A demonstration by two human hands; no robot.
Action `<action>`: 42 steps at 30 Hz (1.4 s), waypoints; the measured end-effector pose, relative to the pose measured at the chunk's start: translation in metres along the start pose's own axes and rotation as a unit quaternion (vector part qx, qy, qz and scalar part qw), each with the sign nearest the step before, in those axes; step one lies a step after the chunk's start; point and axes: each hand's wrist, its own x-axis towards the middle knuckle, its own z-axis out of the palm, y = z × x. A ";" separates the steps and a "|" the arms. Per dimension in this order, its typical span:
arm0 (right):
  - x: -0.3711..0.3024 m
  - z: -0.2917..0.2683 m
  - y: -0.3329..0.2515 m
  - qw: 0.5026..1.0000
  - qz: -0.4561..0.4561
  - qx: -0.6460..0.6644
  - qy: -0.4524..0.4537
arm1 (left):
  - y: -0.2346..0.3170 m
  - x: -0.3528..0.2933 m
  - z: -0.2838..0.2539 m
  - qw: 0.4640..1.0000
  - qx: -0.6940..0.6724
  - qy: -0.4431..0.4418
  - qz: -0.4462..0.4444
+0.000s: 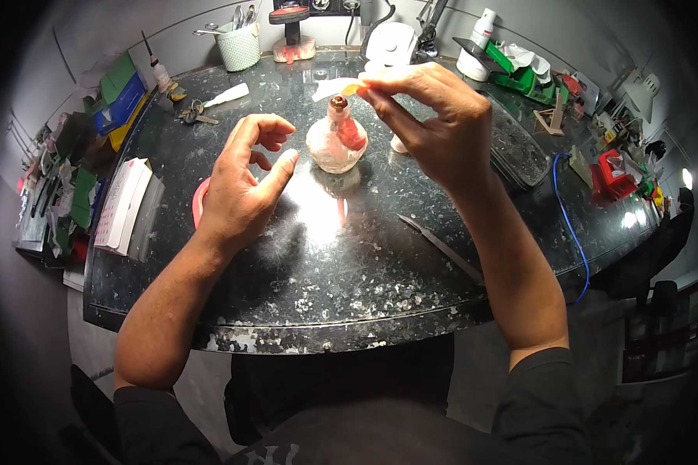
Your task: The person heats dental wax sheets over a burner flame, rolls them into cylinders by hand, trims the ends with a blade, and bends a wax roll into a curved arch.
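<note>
A small round glass spirit lamp [335,147], reddish inside and with a brown top, stands upright on the black table. My right hand [434,116] is above it to the right, thumb and fingertips pinched on a small pale strip [335,88] that looks orange near the fingers. The strip hangs just over the lamp's top; whether a flame burns there I cannot tell. To the lamp's left, my left hand [248,167] is held with fingers loosely curled and apart, holding nothing. Part of a red round object [199,203] shows behind my left wrist.
A pointed metal knife [438,242] lies partly under my right forearm. At left are a white box [124,205] and a white tube [229,94]. A green cup of tools [239,48] stands at the back. On the right run a dark tray [516,147] and a blue cable [570,225].
</note>
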 end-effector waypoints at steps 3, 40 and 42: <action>0.001 -0.005 -0.003 1.000 -0.002 -0.004 0.002 | -0.002 0.000 -0.001 1.000 -0.002 0.004 -0.001; -0.058 -0.045 0.020 0.847 0.246 0.188 -0.433 | 0.023 -0.016 0.028 0.976 0.122 -0.161 0.079; -0.056 -0.040 0.014 0.839 0.249 0.208 -0.436 | 0.022 -0.019 0.036 0.974 0.121 -0.164 0.100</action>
